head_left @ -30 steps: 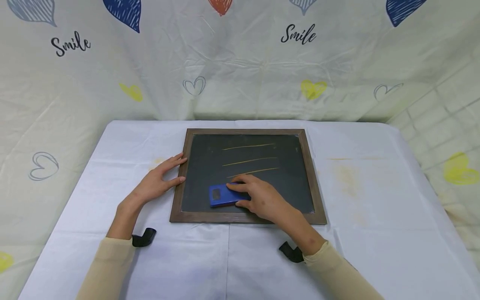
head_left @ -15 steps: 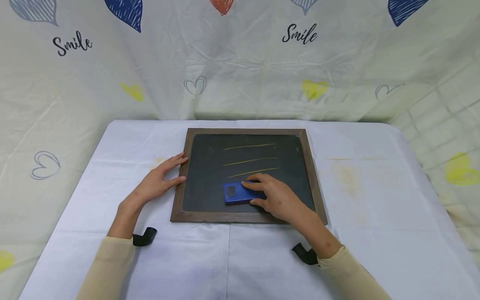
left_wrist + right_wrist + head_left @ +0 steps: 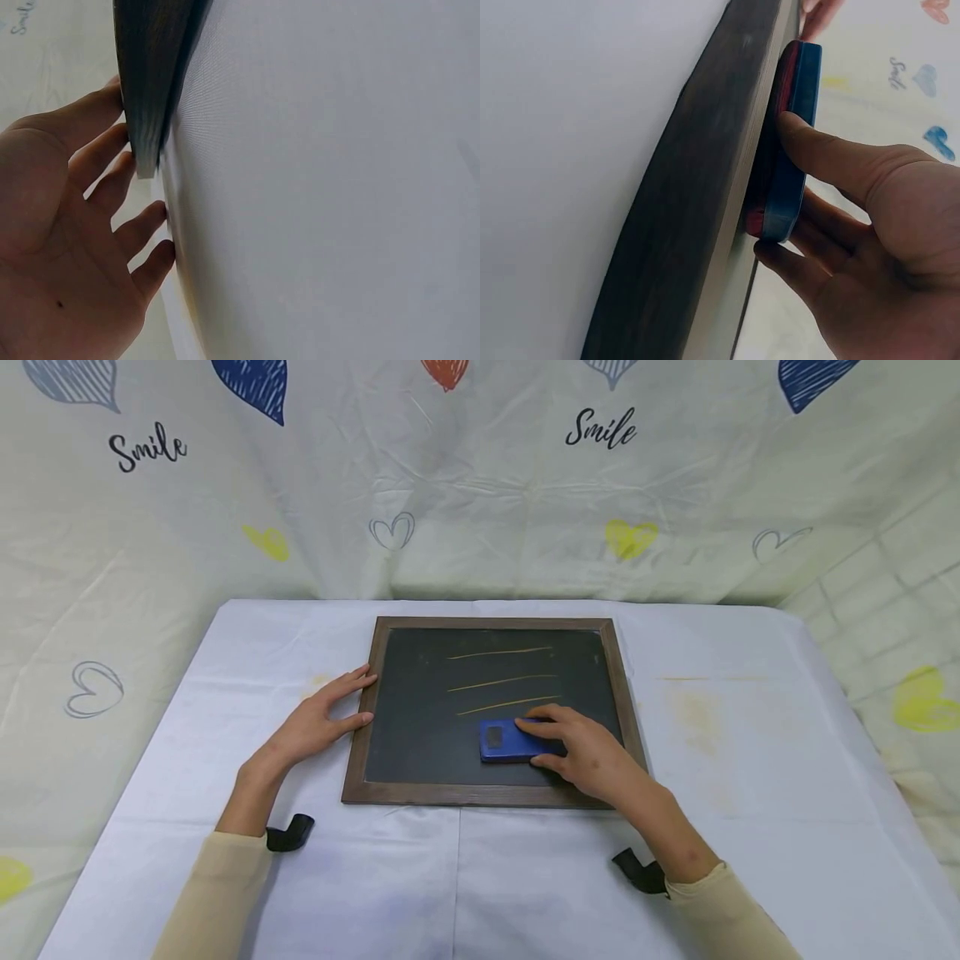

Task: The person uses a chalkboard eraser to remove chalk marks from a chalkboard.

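Observation:
A small blackboard (image 3: pixel 427 727) with a brown wooden frame lies on the table, bearing three thin yellow chalk lines (image 3: pixel 502 682). My right hand (image 3: pixel 592 756) grips a blue board eraser (image 3: pixel 504 741) between thumb and fingers, low on the board under the lowest line. In the right wrist view the eraser (image 3: pixel 799 135) shows a red and dark felt layer facing the board. My left hand (image 3: pixel 311 727) has its fingers spread, thumb and fingertips at the left side of the frame. The left wrist view shows this hand (image 3: pixel 82 217) with some fingertips at the frame's edge (image 3: pixel 154 82).
A white cloth (image 3: pixel 375 877) covers the table, with yellowish chalk smudges (image 3: pixel 697 718) to the right of the board. Behind hangs a pale curtain (image 3: pixel 495 468) printed with hearts and "Smile". Black wrist mounts (image 3: pixel 291 833) show at both sleeves.
My right hand has slid the eraser to the right along the lower part of the board. My left hand stays at the frame, and the chalk lines look the same.

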Tool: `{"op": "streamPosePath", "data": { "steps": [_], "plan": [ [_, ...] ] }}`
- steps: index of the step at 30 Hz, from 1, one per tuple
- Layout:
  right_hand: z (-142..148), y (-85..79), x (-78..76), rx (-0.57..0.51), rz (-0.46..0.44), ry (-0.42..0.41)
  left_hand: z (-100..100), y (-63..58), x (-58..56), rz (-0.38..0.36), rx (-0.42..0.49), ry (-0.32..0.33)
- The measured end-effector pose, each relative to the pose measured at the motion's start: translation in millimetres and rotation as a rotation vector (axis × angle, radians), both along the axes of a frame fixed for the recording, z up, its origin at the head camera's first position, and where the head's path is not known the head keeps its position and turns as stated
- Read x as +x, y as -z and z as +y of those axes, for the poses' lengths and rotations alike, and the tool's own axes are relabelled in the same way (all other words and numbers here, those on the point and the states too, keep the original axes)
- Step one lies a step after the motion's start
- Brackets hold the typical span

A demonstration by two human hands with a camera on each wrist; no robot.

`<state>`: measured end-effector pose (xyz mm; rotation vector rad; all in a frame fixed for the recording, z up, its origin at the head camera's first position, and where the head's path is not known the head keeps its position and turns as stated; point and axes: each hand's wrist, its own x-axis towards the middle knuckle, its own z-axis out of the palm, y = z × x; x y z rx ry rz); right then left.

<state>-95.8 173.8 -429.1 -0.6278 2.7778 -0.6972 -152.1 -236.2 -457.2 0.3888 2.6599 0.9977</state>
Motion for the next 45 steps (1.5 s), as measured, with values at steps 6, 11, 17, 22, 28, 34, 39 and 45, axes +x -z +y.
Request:
{"op": "streamPosePath", "data": {
  "steps": [6, 11, 17, 22, 28, 34, 39, 45],
  "plan": [
    [16.9, 0.7, 1.4, -0.014, 0.011, 0.03, 0.0, -1.3, -0.8, -0.007, -0.004, -0.002],
    [31.5, 1.6, 1.8, -0.029, 0.006, 0.049, 0.2, -0.8, -1.0, -0.004, -0.01, -0.001],
    [42.5, 2.2, 2.0, -0.014, 0.006, 0.062, -1.2, 1.0, -1.4, -0.009, -0.019, -0.004],
    [48.7, 2.8, 2.6, -0.013, 0.011, 0.074, -2.7, 2.7, -1.1, -0.007, -0.012, 0.003],
    [58.6, 0.6, 3.4, -0.015, 0.027, 0.094, -2.7, 3.4, -1.1, -0.004, -0.007, 0.006],
    [68.4, -0.1, 3.9, -0.008, 0.024, 0.119, -2.4, 3.3, -1.2, -0.007, -0.014, 0.004],
    [73.6, 0.9, 3.8, -0.021, 0.032, 0.13, -2.2, 3.1, -1.9, 0.001, -0.014, 0.007],
    [75.1, 2.8, 3.9, -0.012, 0.033, 0.132, -1.2, 2.7, -1.9, 0.003, -0.019, 0.009]
  ]
}}
